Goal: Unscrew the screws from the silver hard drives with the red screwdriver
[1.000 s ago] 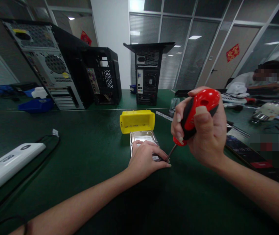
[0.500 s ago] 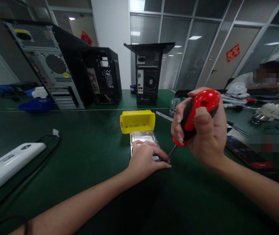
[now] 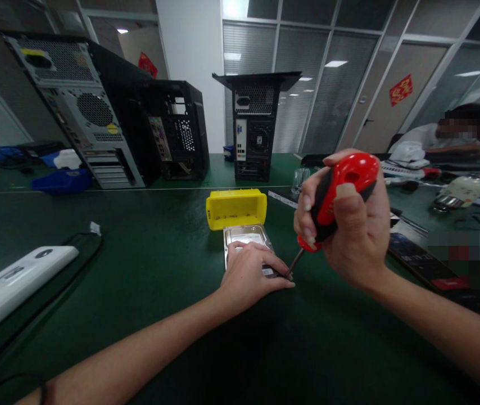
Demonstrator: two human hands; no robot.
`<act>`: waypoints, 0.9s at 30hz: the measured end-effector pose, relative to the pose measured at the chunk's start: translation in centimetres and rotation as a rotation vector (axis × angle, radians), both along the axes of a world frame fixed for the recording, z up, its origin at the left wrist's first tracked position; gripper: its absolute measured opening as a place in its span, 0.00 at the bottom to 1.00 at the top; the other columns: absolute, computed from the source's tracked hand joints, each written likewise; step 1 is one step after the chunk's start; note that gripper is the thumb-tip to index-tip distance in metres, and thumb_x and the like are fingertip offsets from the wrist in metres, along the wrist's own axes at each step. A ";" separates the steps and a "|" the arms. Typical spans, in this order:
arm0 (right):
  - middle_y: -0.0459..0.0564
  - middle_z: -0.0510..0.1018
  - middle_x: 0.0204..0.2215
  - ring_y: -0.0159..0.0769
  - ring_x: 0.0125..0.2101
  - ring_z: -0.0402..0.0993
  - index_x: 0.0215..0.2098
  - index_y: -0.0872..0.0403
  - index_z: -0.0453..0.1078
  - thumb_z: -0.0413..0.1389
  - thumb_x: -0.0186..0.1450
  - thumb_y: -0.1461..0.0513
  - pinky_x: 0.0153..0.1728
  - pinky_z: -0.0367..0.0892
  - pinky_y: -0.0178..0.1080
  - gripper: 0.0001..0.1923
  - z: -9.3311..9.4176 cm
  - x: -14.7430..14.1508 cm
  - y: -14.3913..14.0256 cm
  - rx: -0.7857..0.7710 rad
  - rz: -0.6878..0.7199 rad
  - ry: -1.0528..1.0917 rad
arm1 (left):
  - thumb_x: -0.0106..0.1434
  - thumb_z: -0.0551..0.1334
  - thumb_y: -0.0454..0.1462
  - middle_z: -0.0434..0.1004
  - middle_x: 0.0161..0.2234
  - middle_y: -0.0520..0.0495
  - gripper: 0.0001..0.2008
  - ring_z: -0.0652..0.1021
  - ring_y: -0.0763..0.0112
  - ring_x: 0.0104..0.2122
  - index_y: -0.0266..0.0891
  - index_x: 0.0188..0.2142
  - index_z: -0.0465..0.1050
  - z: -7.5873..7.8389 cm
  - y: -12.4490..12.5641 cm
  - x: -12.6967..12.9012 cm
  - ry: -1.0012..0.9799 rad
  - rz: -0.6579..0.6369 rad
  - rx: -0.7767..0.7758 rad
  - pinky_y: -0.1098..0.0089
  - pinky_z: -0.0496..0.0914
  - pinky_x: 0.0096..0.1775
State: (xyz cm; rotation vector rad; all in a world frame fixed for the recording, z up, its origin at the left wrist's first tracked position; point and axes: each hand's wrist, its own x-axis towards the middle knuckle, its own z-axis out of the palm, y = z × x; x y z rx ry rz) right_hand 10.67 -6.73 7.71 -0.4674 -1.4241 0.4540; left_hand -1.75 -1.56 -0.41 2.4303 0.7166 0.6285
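Observation:
A silver hard drive (image 3: 246,233) lies flat on the green table, with a dark part at its near right end. My left hand (image 3: 248,273) rests over the drive and holds it down, thumb and fingers closed around its near right corner. In the fist of my right hand (image 3: 362,244) is a red and black screwdriver (image 3: 345,183), tilted, its shaft pointing down and left. The screwdriver's tip meets the drive's corner beside my left fingertips; what exactly it touches is too small to make out. Right behind the drive, a yellow plastic bin (image 3: 235,196) faces me with small dark bits inside.
Computer towers stand at the back: a large one (image 3: 92,112), an open case (image 3: 198,124) and a third (image 3: 253,135). A white power strip (image 3: 21,281) with a black cable lies left. A phone (image 3: 425,264) and a glass (image 3: 300,180) are right. Another person (image 3: 425,140) sits far right.

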 end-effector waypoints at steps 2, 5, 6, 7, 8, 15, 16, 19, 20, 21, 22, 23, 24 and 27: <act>0.41 0.66 0.27 0.24 0.15 0.61 0.44 0.48 0.62 0.54 0.64 0.57 0.13 0.60 0.32 0.11 0.0 0.0 0.0 -0.002 -0.007 -0.008 | 0.53 0.69 0.45 0.82 0.36 0.59 0.06 0.75 0.61 0.43 0.50 0.30 0.79 0.1 0.0 0.0 0.001 0.007 -0.013 0.57 0.52 0.49; 0.41 0.66 0.27 0.24 0.15 0.61 0.44 0.48 0.62 0.55 0.64 0.57 0.13 0.59 0.32 0.11 0.0 0.0 0.1 0.009 0.004 -0.016 | 0.53 0.69 0.45 0.82 0.35 0.59 0.05 0.75 0.60 0.43 0.50 0.29 0.79 0.2 0.0 0.1 0.000 0.011 -0.032 0.58 0.52 0.49; 0.41 0.66 0.26 0.24 0.15 0.61 0.44 0.48 0.62 0.55 0.64 0.57 0.12 0.59 0.32 0.11 0.0 0.1 0.1 0.013 0.005 -0.013 | 0.53 0.68 0.46 0.82 0.35 0.58 0.06 0.74 0.60 0.43 0.50 0.29 0.80 0.2 0.0 0.1 0.001 0.011 -0.038 0.58 0.52 0.49; 0.41 0.66 0.26 0.24 0.15 0.61 0.44 0.48 0.62 0.55 0.64 0.57 0.12 0.59 0.32 0.11 0.0 0.1 0.1 0.016 0.004 -0.012 | 0.53 0.68 0.46 0.82 0.35 0.58 0.06 0.75 0.60 0.43 0.50 0.29 0.80 0.2 0.1 0.1 0.000 0.010 -0.043 0.58 0.52 0.48; 0.41 0.66 0.26 0.24 0.15 0.61 0.44 0.48 0.61 0.55 0.64 0.57 0.12 0.59 0.32 0.11 0.0 0.1 0.1 0.016 0.001 -0.014 | 0.54 0.68 0.46 0.82 0.35 0.58 0.06 0.75 0.60 0.43 0.50 0.29 0.80 0.2 0.1 0.1 0.000 0.009 -0.046 0.58 0.53 0.48; 0.41 0.66 0.27 0.24 0.15 0.61 0.44 0.47 0.62 0.55 0.63 0.56 0.13 0.61 0.32 0.12 -0.1 0.1 0.0 0.001 -0.007 -0.029 | 0.54 0.68 0.45 0.82 0.36 0.58 0.05 0.74 0.61 0.44 0.50 0.30 0.80 0.2 0.0 0.0 0.007 0.005 -0.029 0.58 0.53 0.49; 0.41 0.66 0.27 0.24 0.15 0.61 0.44 0.46 0.62 0.55 0.63 0.56 0.13 0.60 0.32 0.12 -0.1 0.1 0.0 -0.006 -0.012 -0.024 | 0.54 0.68 0.45 0.82 0.36 0.58 0.06 0.74 0.61 0.44 0.50 0.30 0.80 0.3 0.0 0.0 0.013 0.005 -0.030 0.58 0.53 0.49; 0.41 0.67 0.27 0.24 0.15 0.62 0.44 0.47 0.62 0.55 0.63 0.56 0.13 0.60 0.32 0.12 0.0 0.1 0.0 -0.001 -0.003 -0.025 | 0.54 0.68 0.46 0.82 0.36 0.58 0.06 0.74 0.60 0.45 0.51 0.30 0.80 0.2 0.1 0.0 0.020 0.003 -0.035 0.57 0.53 0.49; 0.41 0.67 0.28 0.24 0.15 0.62 0.44 0.48 0.62 0.55 0.63 0.57 0.13 0.60 0.32 0.12 0.0 0.1 0.0 0.002 0.007 -0.029 | 0.53 0.68 0.46 0.82 0.36 0.58 0.06 0.74 0.60 0.45 0.51 0.30 0.80 0.2 0.1 0.0 0.018 0.003 -0.034 0.57 0.53 0.49; 0.41 0.67 0.28 0.24 0.16 0.62 0.44 0.48 0.62 0.55 0.64 0.57 0.13 0.60 0.32 0.12 0.0 0.1 0.0 0.004 0.015 -0.031 | 0.54 0.68 0.46 0.82 0.36 0.58 0.06 0.73 0.60 0.45 0.51 0.30 0.80 0.2 0.1 0.0 0.017 0.002 -0.030 0.57 0.53 0.50; 0.41 0.67 0.28 0.24 0.16 0.62 0.44 0.48 0.62 0.55 0.64 0.57 0.13 0.60 0.32 0.11 0.0 0.2 0.0 0.002 0.017 -0.029 | 0.53 0.68 0.46 0.82 0.36 0.59 0.06 0.73 0.59 0.45 0.51 0.30 0.80 0.1 0.1 0.0 0.017 0.001 -0.025 0.57 0.53 0.49; 0.41 0.67 0.28 0.24 0.16 0.62 0.44 0.48 0.62 0.55 0.64 0.57 0.13 0.60 0.32 0.11 0.0 0.2 0.0 -0.001 0.017 -0.029 | 0.53 0.68 0.46 0.82 0.37 0.59 0.06 0.73 0.59 0.45 0.52 0.31 0.80 0.1 0.1 0.0 0.018 0.000 -0.021 0.57 0.53 0.49; 0.41 0.67 0.28 0.24 0.16 0.62 0.44 0.48 0.62 0.55 0.64 0.57 0.13 0.60 0.32 0.11 0.0 0.2 0.0 -0.003 0.017 -0.029 | 0.53 0.68 0.46 0.82 0.37 0.58 0.06 0.73 0.59 0.46 0.52 0.31 0.80 0.1 0.1 0.0 0.022 -0.002 -0.017 0.57 0.53 0.49; 0.41 0.67 0.28 0.24 0.16 0.62 0.44 0.48 0.62 0.55 0.64 0.57 0.13 0.60 0.32 0.11 0.0 0.2 0.0 -0.009 0.019 -0.029 | 0.53 0.68 0.46 0.82 0.37 0.58 0.07 0.73 0.58 0.46 0.51 0.31 0.80 0.2 0.1 0.0 0.036 -0.009 -0.011 0.56 0.53 0.49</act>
